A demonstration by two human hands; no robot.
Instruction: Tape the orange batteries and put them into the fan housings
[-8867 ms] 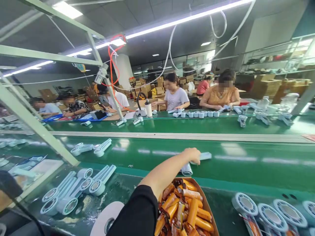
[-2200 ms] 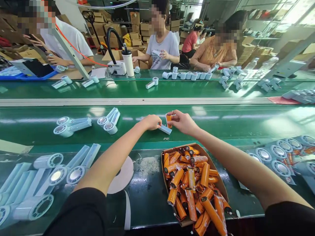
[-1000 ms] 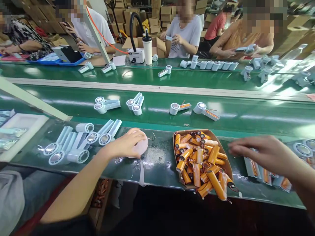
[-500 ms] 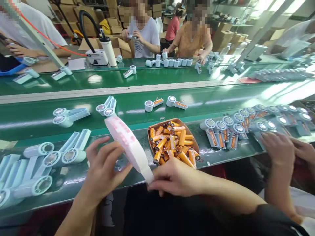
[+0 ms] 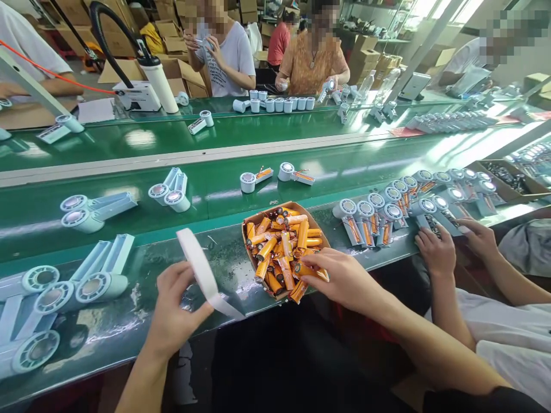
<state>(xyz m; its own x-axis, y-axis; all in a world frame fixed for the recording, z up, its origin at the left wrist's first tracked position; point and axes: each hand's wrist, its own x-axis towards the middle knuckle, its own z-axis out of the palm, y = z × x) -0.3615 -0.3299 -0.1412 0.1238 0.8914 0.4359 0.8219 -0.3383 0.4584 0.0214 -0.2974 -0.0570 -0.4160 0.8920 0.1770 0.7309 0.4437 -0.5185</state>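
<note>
My left hand (image 5: 174,310) grips a roll of white double-sided tape (image 5: 198,267), held on edge above the bench front. A loose tape end (image 5: 230,310) sticks out toward the right. My right hand (image 5: 344,281) reaches over the near right side of a cardboard box (image 5: 319,223) full of orange cylindrical batteries (image 5: 267,249). Thumb and fingers close around one orange battery (image 5: 305,269), partly hidden by them. Left of my left hand lie several pale blue handheld fan bodies (image 5: 101,287) with open handle shells.
Fans with batteries in their handles (image 5: 365,215) stand in rows on the right, where a co-worker's hands (image 5: 437,249) handle one. Two more fans (image 5: 286,172) lie on the green conveyor belt (image 5: 215,212). Other people work across the line near a white machine (image 5: 140,97) with a black hose.
My right hand has let go of the tape end and moved right to the batteries, closing on one. My left hand has turned the roll slightly. The view has shifted right.
</note>
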